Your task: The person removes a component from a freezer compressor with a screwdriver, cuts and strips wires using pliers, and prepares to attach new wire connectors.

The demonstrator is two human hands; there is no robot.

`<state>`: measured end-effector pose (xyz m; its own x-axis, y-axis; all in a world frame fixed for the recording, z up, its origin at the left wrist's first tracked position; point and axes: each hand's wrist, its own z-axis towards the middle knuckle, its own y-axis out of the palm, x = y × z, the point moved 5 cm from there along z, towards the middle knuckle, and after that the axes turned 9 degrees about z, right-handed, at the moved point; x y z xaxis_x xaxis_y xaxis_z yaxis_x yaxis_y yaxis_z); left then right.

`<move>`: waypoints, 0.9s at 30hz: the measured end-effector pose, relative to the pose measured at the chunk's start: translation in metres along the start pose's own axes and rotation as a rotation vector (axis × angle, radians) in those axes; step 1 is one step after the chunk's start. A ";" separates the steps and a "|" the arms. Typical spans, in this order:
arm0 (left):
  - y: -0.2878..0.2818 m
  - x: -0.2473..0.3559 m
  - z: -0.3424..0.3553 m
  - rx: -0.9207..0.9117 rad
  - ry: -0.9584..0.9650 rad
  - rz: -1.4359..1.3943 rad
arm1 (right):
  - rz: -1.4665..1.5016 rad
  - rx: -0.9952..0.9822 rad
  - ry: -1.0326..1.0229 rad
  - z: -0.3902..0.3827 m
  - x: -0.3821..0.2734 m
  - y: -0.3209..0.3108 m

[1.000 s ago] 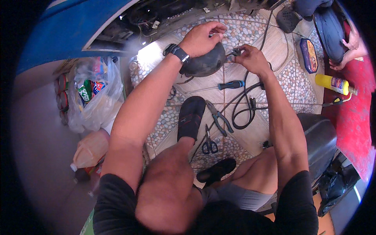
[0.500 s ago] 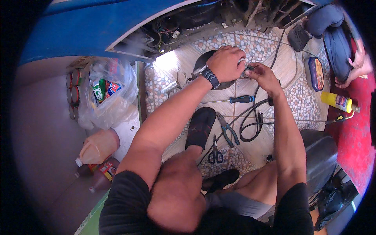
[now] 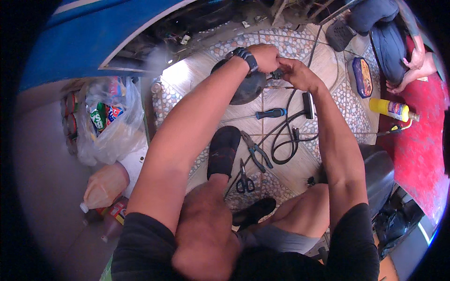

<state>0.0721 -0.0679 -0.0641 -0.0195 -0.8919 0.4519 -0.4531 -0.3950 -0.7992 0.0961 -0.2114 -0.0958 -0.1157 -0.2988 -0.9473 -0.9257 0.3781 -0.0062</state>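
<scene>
On the tiled floor stands a dark, rounded, dome-like metal body [image 3: 248,90], which looks like a compressor. My left hand [image 3: 263,57], a black watch on its wrist, is closed above its right side, fingers turned down. My right hand [image 3: 299,75] meets it there, thumb and fingers pinched. Between the two sits a small dark part [image 3: 276,74] at the body's side; its kind is too small to make out, and the left fingertips are partly hidden. A thin rod or tube [image 3: 280,87] runs out below the right hand.
Nearer lie a blue-handled screwdriver [image 3: 272,113], pliers [image 3: 256,151], scissors [image 3: 244,181] and a looped black cable [image 3: 282,162]. A blue cabinet [image 3: 84,37] is open ahead. To the right are a blue tub [image 3: 362,77], a yellow cylinder [image 3: 388,108] and another person's hands [image 3: 416,62].
The view has shifted, so the floor things appear farther left. Both hands stay together at the small part; the left fingers have come nearer the right hand's.
</scene>
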 end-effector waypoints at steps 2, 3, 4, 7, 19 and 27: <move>0.007 -0.001 0.010 -0.187 0.051 0.072 | 0.101 0.106 0.053 -0.007 0.001 -0.002; 0.008 0.004 0.008 -0.134 0.090 0.019 | 0.152 0.170 0.081 -0.015 0.003 -0.006; 0.012 0.007 0.009 -0.191 0.083 0.067 | 0.203 0.232 0.109 -0.021 0.005 -0.010; 0.022 0.011 0.012 -0.282 0.084 0.167 | 0.488 0.333 0.366 -0.026 0.020 -0.003; 0.020 0.004 0.022 -0.213 0.134 0.089 | 0.625 0.242 0.303 -0.013 0.040 -0.007; 0.019 0.002 0.020 -0.131 0.112 0.117 | 0.770 0.219 0.121 -0.017 0.050 -0.001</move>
<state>0.0814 -0.0814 -0.0866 -0.1749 -0.8970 0.4060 -0.5535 -0.2514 -0.7940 0.0853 -0.2419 -0.1374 -0.7416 0.0271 -0.6703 -0.4803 0.6761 0.5588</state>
